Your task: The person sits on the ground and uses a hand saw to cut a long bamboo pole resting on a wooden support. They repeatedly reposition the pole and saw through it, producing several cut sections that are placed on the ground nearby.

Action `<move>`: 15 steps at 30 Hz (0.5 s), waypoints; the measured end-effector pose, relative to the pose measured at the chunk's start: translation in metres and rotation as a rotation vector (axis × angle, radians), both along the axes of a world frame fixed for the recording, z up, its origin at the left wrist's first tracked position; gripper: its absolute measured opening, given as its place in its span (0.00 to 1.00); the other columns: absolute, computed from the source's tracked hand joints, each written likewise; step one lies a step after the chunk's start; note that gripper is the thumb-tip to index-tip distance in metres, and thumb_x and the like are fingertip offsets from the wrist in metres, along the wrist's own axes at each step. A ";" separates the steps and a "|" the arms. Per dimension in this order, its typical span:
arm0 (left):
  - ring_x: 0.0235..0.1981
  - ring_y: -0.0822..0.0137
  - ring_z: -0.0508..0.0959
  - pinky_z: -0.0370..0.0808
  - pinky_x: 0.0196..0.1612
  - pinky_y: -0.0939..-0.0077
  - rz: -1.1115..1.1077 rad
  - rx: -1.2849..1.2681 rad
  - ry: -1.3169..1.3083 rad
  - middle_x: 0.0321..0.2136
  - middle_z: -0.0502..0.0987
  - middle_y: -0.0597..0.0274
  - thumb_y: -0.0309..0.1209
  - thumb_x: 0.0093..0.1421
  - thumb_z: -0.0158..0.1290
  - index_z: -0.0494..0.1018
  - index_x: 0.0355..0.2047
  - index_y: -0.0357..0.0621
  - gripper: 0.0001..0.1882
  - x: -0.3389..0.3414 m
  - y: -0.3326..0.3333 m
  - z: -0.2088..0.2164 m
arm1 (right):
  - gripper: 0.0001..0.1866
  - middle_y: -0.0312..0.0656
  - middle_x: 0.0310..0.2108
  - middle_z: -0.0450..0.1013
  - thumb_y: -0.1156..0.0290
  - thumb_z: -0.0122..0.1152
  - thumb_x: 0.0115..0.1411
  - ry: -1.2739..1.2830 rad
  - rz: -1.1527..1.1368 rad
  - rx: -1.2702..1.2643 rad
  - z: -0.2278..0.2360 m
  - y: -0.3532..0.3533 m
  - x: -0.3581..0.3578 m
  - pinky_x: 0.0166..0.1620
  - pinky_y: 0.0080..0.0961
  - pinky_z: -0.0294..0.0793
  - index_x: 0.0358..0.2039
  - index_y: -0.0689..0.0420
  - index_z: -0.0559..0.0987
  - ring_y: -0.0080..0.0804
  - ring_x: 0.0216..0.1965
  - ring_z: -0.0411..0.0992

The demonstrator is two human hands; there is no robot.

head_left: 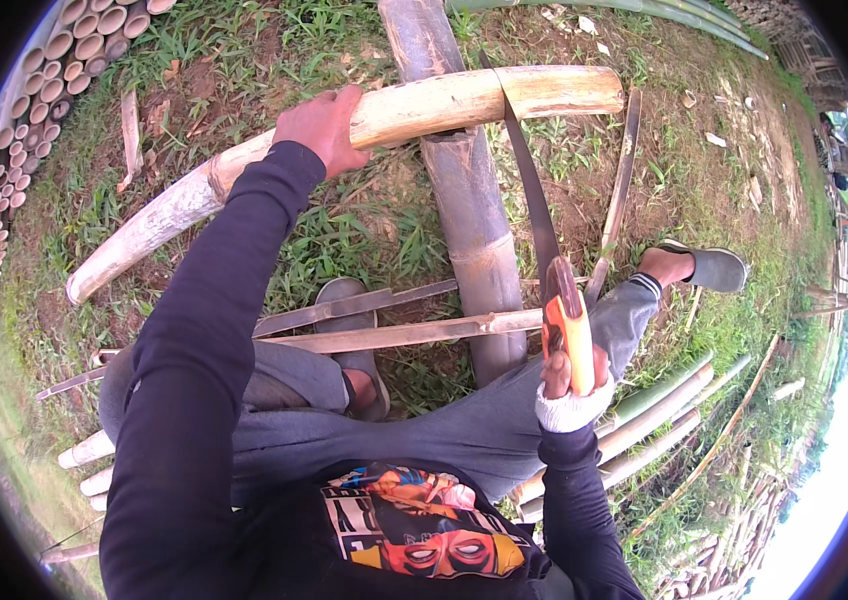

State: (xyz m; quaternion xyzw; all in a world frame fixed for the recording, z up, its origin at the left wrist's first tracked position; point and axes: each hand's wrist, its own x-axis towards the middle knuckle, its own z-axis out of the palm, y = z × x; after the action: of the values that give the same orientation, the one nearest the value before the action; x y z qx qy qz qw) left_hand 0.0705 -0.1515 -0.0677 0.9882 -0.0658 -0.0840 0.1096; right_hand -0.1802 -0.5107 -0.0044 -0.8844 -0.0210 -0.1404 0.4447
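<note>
Head view, looking down at grass: one thick grey bamboo trunk (464, 190) runs away from me, and one pale curved bamboo pole (384, 120) lies across it. My left hand (322, 128) wraps tight around that pole. My right hand (569, 375) is closed on the orange handle of a handsaw (544, 240), whose blade meets the pole near its right end. Stacked cut bamboo tubes (54, 70) show their round ends upper left.
</note>
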 end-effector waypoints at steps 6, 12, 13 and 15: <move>0.49 0.44 0.83 0.80 0.53 0.50 0.020 0.022 0.007 0.51 0.81 0.45 0.51 0.50 0.70 0.63 0.68 0.51 0.48 -0.004 -0.003 0.010 | 0.17 0.38 0.24 0.77 0.62 0.69 0.68 -0.102 0.072 0.074 -0.008 0.058 0.210 0.28 0.25 0.70 0.38 0.67 0.81 0.20 0.25 0.71; 0.50 0.44 0.83 0.79 0.53 0.50 0.023 0.001 0.052 0.51 0.80 0.44 0.50 0.50 0.70 0.64 0.68 0.51 0.47 -0.002 -0.003 0.011 | 0.12 0.45 0.30 0.79 0.70 0.66 0.66 0.122 -0.098 -0.073 0.010 0.001 0.029 0.33 0.30 0.75 0.43 0.64 0.75 0.31 0.28 0.76; 0.50 0.44 0.83 0.79 0.53 0.50 0.020 -0.012 0.055 0.51 0.80 0.44 0.50 0.50 0.70 0.64 0.68 0.51 0.47 -0.002 -0.002 0.009 | 0.13 0.45 0.30 0.79 0.68 0.65 0.66 0.221 -0.174 0.051 0.015 -0.004 -0.008 0.35 0.31 0.76 0.43 0.64 0.74 0.34 0.28 0.77; 0.50 0.44 0.83 0.79 0.53 0.50 0.005 -0.008 0.040 0.50 0.80 0.44 0.50 0.50 0.70 0.64 0.68 0.51 0.47 -0.001 -0.001 0.003 | 0.14 0.48 0.30 0.79 0.66 0.64 0.65 0.097 -0.104 -0.033 0.019 -0.006 -0.032 0.37 0.32 0.77 0.43 0.64 0.74 0.36 0.29 0.78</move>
State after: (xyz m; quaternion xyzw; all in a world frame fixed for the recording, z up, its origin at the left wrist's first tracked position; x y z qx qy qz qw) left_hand 0.0695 -0.1523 -0.0644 0.9860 -0.0615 -0.1033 0.1152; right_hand -0.2125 -0.5168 0.0146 -0.8972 0.0443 -0.1197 0.4227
